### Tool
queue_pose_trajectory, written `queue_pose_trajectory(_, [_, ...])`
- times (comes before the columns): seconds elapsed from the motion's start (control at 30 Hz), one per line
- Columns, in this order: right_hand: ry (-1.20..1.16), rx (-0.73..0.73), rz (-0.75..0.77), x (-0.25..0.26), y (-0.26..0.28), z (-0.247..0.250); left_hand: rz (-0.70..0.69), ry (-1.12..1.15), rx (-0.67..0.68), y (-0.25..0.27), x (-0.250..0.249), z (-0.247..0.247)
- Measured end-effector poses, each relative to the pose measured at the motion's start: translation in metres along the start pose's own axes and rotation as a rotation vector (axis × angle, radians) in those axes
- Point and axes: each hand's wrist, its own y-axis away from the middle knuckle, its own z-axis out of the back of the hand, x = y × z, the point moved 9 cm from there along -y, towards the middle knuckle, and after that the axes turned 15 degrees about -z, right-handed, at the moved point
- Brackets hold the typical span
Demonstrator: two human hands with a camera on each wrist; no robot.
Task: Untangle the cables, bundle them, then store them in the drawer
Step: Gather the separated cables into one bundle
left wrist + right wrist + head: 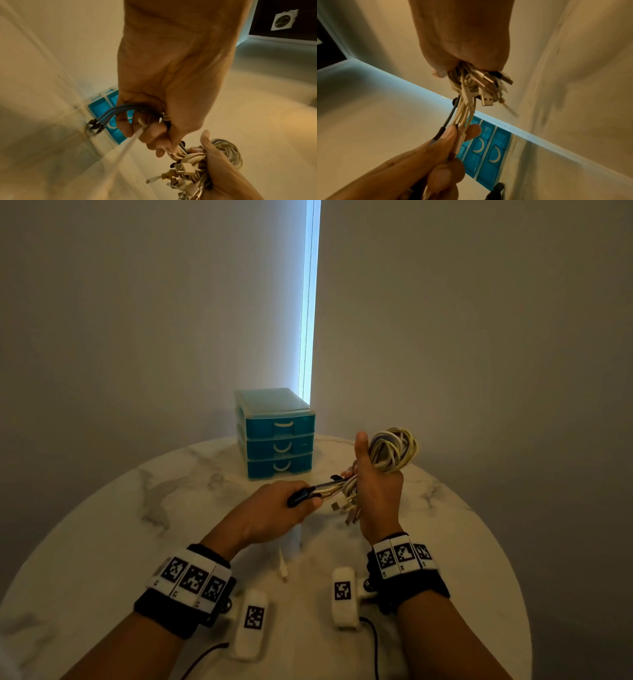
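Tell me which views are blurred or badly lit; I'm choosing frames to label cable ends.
Head view: dim room, glare from the window strip, cable bundle small but fairly sharp. Left wrist view: warm cast, motion streak on one white cable, plugs readable. Right wrist view: USB plug crisp, the drawer unit soft behind it.

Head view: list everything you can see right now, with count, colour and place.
cable bundle: one, white and cream, coiled, in the right hand.
cable ends: several, white and black, stretched between both hands.
loose cable: one, white, on the table.
drawer unit: one, blue, three drawers shut, table's far side.
table: one, white marble, round.
wrist cameras: two, white.
left hand: grips the cable ends.
right hand: grips the cable bundle.
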Motion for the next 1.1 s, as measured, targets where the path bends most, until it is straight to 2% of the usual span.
queue_pose_trajectory(0.23, [0.386, -0.029, 0.23, 0.016, 0.008, -0.006, 0.031, -0.095, -0.137, 0.0, 0.001, 0.016])
queue_pose_trajectory(0.37, [0.502, 0.119, 0.221, 0.009, 0.01, -0.024, 0.014, -0.052, -0.212, 0.0, 0.005, 0.027])
queue_pose_trajectory(0.47, [0.512, 0.151, 0.192, 0.005, 0.01, -0.03, 0.009, 0.02, -0.29, 0.002, 0.01, 0.035])
queue_pose_trajectory(0.6, [0.414, 0.018, 0.163, 0.006, 0.001, -0.012, 0.007, 0.136, -0.297, 0.002, 0.013, 0.034])
queue_pose_trajectory(0.77, [0.468, 0.006, 0.209, 0.012, 0.003, -0.008, 0.052, -0.004, -0.253, 0.004, 0.014, 0.035])
queue_pose_trajectory(0.93, [0.721, 0.222, 0.22, 0.004, 0.008, -0.034, 0.085, 0.243, -0.282, 0.008, 0.013, 0.043])
queue_pose_trajectory(1.1, [0.949, 0.577, 0.202, -0.015, 0.034, -0.062, 0.086, 0.461, -0.345, 0.009, 0.007, 0.047])
